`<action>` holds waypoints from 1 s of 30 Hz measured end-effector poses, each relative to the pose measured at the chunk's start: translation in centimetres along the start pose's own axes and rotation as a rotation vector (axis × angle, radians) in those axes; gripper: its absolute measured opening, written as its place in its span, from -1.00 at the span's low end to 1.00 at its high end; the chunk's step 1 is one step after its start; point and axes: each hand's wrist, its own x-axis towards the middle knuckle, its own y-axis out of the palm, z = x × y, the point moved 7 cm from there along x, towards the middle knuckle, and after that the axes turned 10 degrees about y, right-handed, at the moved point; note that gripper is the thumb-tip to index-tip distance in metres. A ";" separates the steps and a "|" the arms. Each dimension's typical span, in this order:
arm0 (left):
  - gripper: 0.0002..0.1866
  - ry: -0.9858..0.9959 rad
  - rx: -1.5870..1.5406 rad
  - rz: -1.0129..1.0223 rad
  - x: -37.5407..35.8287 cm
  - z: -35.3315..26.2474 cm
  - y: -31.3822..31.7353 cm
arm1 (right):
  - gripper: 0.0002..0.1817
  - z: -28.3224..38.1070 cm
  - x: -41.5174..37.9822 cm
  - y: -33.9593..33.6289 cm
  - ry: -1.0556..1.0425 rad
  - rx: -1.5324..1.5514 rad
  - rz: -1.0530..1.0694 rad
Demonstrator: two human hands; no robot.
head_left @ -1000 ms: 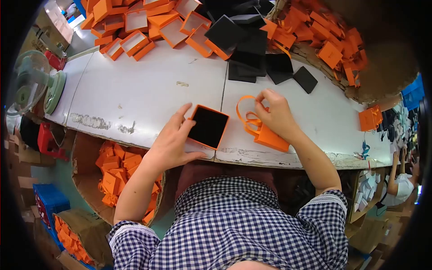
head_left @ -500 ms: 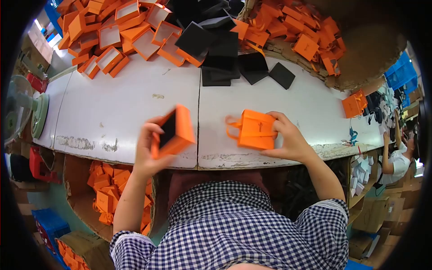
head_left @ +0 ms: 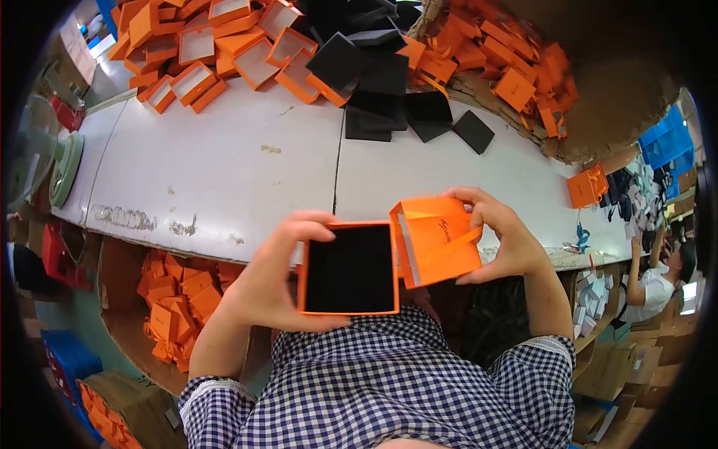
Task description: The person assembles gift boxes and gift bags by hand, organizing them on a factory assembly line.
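Observation:
My left hand (head_left: 278,273) grips an orange box (head_left: 349,268) with a black lining, held flat above the near edge of the white table (head_left: 224,165), open side up. My right hand (head_left: 502,238) holds a small orange paper bag (head_left: 437,239) with ribbon handles, its opening turned towards the box. The bag's edge touches the box's right side. Both are lifted close to my checked shirt.
Orange box trays (head_left: 202,45), black pads (head_left: 389,75) and folded orange bags (head_left: 508,60) are heaped along the table's far side. A cardboard bin of orange bags (head_left: 179,299) stands below at left. A fan (head_left: 45,161) sits at far left. Another person (head_left: 658,277) works at right.
My left hand has turned the box from tilted on edge to flat, lining up, and brought it nearer me. My right hand has tipped the bag's opening towards the box.

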 end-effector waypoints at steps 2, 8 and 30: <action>-0.05 0.053 0.101 0.047 0.6 0.1 0.7 | -0.35 0.6 0.2 0.1 -0.010 -0.034 0.008; -0.09 0.063 0.183 0.110 1.4 0.0 0.9 | -0.32 1.4 0.1 1.2 -0.013 -0.039 0.066; 0.30 -0.652 0.367 0.077 -13.0 -4.1 -12.3 | -0.21 -6.0 10.3 1.6 -0.255 -0.220 -0.616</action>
